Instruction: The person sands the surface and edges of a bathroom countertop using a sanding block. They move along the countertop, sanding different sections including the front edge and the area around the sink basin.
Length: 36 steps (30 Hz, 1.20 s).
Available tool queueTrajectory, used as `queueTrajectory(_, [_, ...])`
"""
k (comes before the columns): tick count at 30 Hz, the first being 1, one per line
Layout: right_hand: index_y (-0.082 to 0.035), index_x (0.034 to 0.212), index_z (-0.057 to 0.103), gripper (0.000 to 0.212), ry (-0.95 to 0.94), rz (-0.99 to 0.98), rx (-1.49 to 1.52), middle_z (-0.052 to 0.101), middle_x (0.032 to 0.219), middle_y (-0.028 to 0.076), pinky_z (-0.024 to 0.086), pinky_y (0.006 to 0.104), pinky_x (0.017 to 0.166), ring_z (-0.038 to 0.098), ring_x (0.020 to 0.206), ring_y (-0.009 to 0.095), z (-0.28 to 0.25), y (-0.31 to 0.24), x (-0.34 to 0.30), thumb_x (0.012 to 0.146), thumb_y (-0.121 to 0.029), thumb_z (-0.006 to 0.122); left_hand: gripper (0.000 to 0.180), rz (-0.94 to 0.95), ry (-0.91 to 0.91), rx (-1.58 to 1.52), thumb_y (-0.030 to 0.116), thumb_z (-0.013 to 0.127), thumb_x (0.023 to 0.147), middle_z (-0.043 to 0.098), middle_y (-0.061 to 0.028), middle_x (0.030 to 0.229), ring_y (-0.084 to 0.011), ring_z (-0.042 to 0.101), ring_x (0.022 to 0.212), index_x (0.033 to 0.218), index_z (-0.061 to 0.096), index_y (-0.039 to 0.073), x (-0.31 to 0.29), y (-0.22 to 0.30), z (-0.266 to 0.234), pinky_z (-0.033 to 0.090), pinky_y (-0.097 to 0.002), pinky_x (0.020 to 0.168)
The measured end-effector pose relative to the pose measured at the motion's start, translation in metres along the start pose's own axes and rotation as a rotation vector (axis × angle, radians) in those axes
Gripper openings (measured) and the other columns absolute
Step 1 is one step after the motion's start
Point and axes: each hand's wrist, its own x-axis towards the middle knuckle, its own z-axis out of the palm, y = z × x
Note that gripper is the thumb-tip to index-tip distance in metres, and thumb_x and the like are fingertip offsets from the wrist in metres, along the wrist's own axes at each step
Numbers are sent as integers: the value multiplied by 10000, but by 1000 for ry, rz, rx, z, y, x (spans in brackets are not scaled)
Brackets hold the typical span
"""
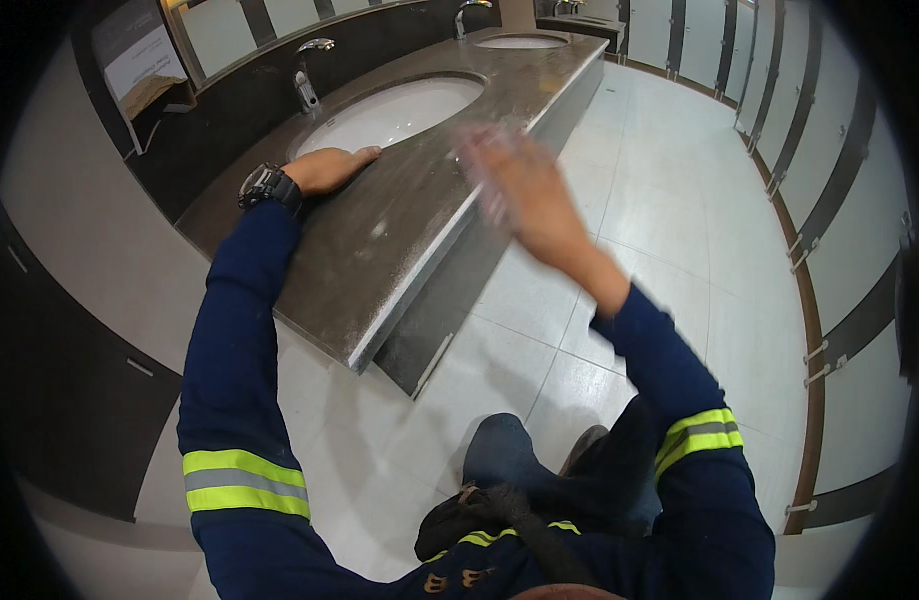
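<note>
Navy sleeves point(241, 400) nearest. Far left, wall box point(134, 45). Tap point(305, 88) behind basin point(409, 112), in way there. Left hand point(325, 171) at basin's near rim, fingers partly hidden. Brown countertop point(364, 245) between hands: likely heavy, stiff, fixed, slippery if wet; front edge point(416, 290) best hold. Right hand point(527, 188) blurred over edge, apart from left; grip cannot be told. Far right, stall doors point(827, 110).

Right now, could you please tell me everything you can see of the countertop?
The countertop is a long, level, dark grey-brown slab, stone-like in look, with a paler front edge. It runs away toward the upper right. Two white oval basins are set into it, with chrome faucets behind them. Whitish smudges mark its surface. The left hand rests at the nearer basin's rim; the right hand is motion-blurred over the front edge, so whether it touches cannot be told.
</note>
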Motion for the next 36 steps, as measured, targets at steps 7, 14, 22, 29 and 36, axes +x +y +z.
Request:
queueTrajectory(7, [-124,1584,450,730,-45,-270,44,525,1571,137,215,605,1259,310,1564,435,-23,-37,-3,882,-65,641,967,-13,-20,-46,784,325,1029,653,-271,1395,-378,625,1285,1368,655,-59,-10,-10,-1,426,-401,1131])
queueTrajectory(14, [-189,1645,378,703,-165,-118,-36,407,1679,117,215,598,1280,274,1583,424,-27,-17,5,978,-94,577,946,9,5,-17,767,323,1040,654,-274,1393,-392,628,1280,1364,659,-55,-4,-9,3,436,-411,1118])
queueTrajectory(22, [-239,1672,321,710,-180,-123,-70,367,1708,77,198,587,1296,262,1589,423,-27,-10,12,1007,-88,518,924,20,10,-12,754,311,1053,661,-267,1385,-370,635,1278,1378,652,-42,-1,-9,3,440,-413,1112])
queueTrajectory(29, [-138,1617,412,703,-88,-40,-195,443,1649,143,237,622,1258,311,1565,445,-7,65,24,934,-67,563,914,41,9,-41,740,310,1061,667,-261,1379,-368,638,1274,1393,643,-44,-2,-1,-1,433,-398,1123])
queueTrajectory(36, [-201,1677,306,868,-147,75,-218,331,1720,109,182,610,1292,206,1609,415,-5,99,11,896,-32,648,911,34,-56,-46,732,314,1063,676,-263,1364,-372,645,1265,1375,656,-52,8,3,-5,434,-390,1123])
